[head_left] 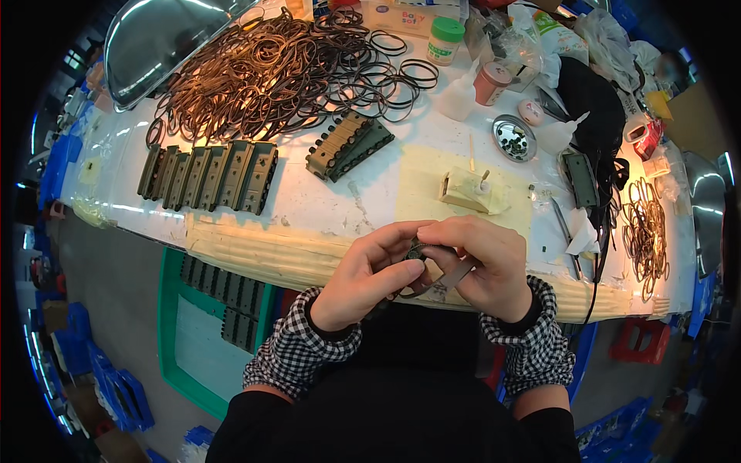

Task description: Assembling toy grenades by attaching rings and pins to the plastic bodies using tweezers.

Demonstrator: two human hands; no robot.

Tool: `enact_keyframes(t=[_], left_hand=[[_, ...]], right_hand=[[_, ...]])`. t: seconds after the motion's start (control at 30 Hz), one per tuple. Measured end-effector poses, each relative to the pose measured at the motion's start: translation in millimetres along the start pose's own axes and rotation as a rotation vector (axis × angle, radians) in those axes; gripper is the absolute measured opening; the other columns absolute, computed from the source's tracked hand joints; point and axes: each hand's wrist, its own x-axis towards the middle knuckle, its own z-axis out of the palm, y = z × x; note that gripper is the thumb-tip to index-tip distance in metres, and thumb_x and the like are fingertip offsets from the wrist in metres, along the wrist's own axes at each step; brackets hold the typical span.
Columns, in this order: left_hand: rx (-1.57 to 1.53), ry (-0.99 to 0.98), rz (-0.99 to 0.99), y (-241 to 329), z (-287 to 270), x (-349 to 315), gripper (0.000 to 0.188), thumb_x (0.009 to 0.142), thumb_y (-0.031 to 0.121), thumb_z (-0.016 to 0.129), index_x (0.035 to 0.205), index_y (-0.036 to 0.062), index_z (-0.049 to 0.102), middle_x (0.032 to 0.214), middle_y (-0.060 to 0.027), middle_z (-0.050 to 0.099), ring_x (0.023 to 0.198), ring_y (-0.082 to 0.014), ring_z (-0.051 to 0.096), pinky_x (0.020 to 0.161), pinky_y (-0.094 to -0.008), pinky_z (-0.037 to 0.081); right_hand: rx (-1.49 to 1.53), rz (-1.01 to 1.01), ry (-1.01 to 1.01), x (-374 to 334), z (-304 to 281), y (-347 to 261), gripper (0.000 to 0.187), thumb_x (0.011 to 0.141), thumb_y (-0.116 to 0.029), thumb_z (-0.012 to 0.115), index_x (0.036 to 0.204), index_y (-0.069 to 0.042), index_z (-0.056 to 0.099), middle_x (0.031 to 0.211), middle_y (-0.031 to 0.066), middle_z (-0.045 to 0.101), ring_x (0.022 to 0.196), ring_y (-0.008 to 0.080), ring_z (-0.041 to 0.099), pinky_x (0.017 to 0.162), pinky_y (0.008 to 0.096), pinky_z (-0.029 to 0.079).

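Band (461,272) and small dark part (415,251), held on the person's side of the cream block (465,194) on the bench (370,210).
Probably light, soft and springy, the band should handle best by its flat edges; the stiff-looking part could slip. Left hand (369,272) has its grip closed, thumb and fingers pinching the part; right hand (495,261) has its grip closed on the band.

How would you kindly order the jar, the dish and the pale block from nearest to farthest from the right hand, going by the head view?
From the right hand:
1. Pale block: just beyond the hand, slightly left.
2. Dish: farther back, slightly right.
3. Jar: far back, to the left.
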Motion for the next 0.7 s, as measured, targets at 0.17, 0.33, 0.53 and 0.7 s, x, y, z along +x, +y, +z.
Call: enact_keyframes(t=[0.17,0.33,0.53,0.7], left_hand=[[-0.023,0.005,-0.015,-2.9,1.8,0.7,0.043,0.093,0.008,0.053,0.133,-0.0034,0.042,0.108,-0.0075,0.060,0.090,-0.0094,0.057,0.078,-0.0241,0.049],[-0.131,-0.001,-0.055,-1.6,2.4,-0.5,0.042,0.093,0.010,0.053,0.132,-0.0028,0.045,0.101,-0.0059,0.060,0.085,-0.0087,0.056,0.075,-0.0227,0.048],[-0.188,0.024,-0.042,-4.3,4.5,0.8,0.043,0.093,0.010,0.054,0.133,-0.0023,0.045,0.097,-0.0052,0.060,0.082,-0.0090,0.055,0.074,-0.0226,0.047],[-0.183,0.042,-0.028,-3.8,4.3,1.2,0.045,0.094,0.009,0.053,0.136,-0.0016,0.042,0.098,-0.0062,0.061,0.084,-0.0098,0.057,0.076,-0.0236,0.048]], right_hand=[[-0.133,-0.121,-0.025,-0.1,-1.7,5.4,0.022,0.073,-0.001,0.074,0.093,-0.007,0.068,0.086,0.0077,0.069,0.067,0.0211,0.064,0.058,0.0281,0.049],[-0.224,-0.208,-0.054,-3.3,-5.4,5.9,0.036,0.061,-0.003,0.074,0.096,-0.009,0.065,0.094,0.0064,0.067,0.069,0.0218,0.063,0.058,0.0305,0.049],[-0.229,-0.206,-0.006,-8.7,-1.0,9.3,0.038,0.061,-0.002,0.073,0.098,-0.009,0.066,0.095,0.0068,0.067,0.068,0.0218,0.061,0.057,0.0303,0.048],[-0.213,-0.171,0.026,-9.3,2.9,6.8,0.038,0.062,-0.002,0.072,0.099,-0.007,0.066,0.094,0.0071,0.066,0.068,0.0223,0.061,0.057,0.0305,0.047]])
